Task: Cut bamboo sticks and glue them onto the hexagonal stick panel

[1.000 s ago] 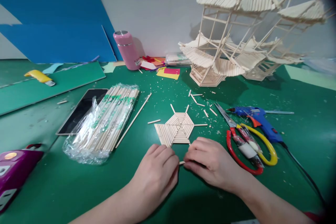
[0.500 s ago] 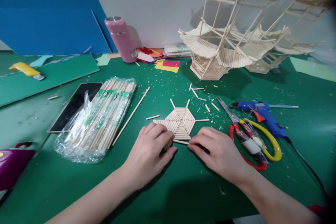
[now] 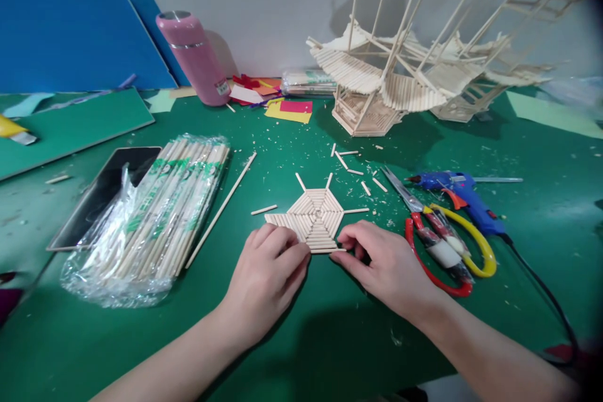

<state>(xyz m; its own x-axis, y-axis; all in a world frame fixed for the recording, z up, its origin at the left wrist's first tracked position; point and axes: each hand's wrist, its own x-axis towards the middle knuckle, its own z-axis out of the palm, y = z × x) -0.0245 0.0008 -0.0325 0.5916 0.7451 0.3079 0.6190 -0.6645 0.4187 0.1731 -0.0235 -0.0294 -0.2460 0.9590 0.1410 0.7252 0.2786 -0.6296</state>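
A flat hexagonal panel of short wooden sticks lies on the green table, with a few spokes jutting past its edge. Along its near edge runs a short stick. My right hand pinches the right end of that stick between thumb and index finger. My left hand rests at the panel's lower left corner, fingers curled and closed over the stick's left end; the exact contact is hidden. One loose short stick lies left of the panel, and a long stick lies beyond it.
Left are a plastic-wrapped bundle of sticks and a phone. Scissors and a blue glue gun lie right. Behind stand a pink bottle and stick-built pavilion models. Cut stick pieces lie behind the panel.
The short stick has moved up against the panel's near edge, closing the small gap. My hands stay close to it. The whole view has shifted slightly.
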